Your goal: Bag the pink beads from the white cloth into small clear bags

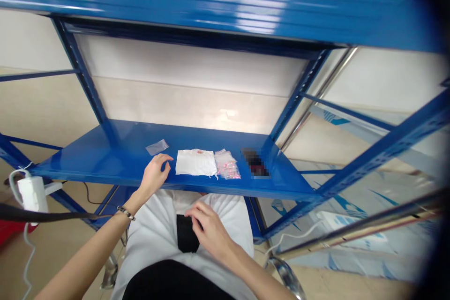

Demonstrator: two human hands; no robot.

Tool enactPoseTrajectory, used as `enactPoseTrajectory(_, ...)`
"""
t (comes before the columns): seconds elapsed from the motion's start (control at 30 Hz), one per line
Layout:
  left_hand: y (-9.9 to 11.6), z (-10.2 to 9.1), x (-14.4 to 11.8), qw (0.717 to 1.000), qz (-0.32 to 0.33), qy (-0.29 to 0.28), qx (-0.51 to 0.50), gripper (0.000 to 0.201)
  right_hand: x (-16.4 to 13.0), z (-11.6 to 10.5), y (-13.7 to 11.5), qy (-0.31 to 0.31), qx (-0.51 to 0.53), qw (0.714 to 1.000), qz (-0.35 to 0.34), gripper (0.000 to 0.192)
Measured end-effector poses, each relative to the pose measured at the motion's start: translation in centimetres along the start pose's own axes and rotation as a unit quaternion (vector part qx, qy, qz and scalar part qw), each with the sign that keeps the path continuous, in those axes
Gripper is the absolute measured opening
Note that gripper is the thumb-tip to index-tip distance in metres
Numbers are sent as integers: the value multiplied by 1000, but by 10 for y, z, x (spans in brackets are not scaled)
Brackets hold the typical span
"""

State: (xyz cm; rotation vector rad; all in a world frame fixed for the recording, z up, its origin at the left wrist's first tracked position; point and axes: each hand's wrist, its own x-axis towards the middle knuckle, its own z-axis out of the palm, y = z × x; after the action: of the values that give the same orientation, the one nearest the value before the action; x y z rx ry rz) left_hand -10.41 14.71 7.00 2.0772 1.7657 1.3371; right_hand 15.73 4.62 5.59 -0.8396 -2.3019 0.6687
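1. Your left hand (pixel 154 173) rests on the front part of the blue shelf (pixel 105 159), fingers loosely curled and a little apart, gripping nothing.
2. Its fingertips lie just beside the left edge of a folded white cloth (pixel 196 162), which lies flat on the shelf; whether they touch it you cannot tell.
3. A small clear bag (pixel 157 146), empty-looking, lies on the shelf just beyond that hand.
4. A clear bag of small pink pieces (pixel 227 165) lies against the cloth's right edge.
5. Your right hand (pixel 209 230) is below the shelf's front edge, over your lap, fingers bent and slightly spread on a black patch (pixel 186 236) of your white garment.
6. A bracelet (pixel 125 213) circles your left wrist.
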Motion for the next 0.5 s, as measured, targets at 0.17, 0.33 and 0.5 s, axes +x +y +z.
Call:
enactPoseTrajectory(0.17, -38, -7, 41, 993, -64, 9, 100, 47, -8, 4, -6, -42, -30, 998, -28, 30)
enactPoseTrajectory(0.33, -45, 7, 64, 966, -114, -35, 230, 62, -5, 0, 5, -80, -112, 988, -64, 25)
enactPoseTrajectory(0.5, -35, 15, 50, 955, -89, -53, 278, 42, -6, -8, 17, -79, -141, 984, -73, 22)
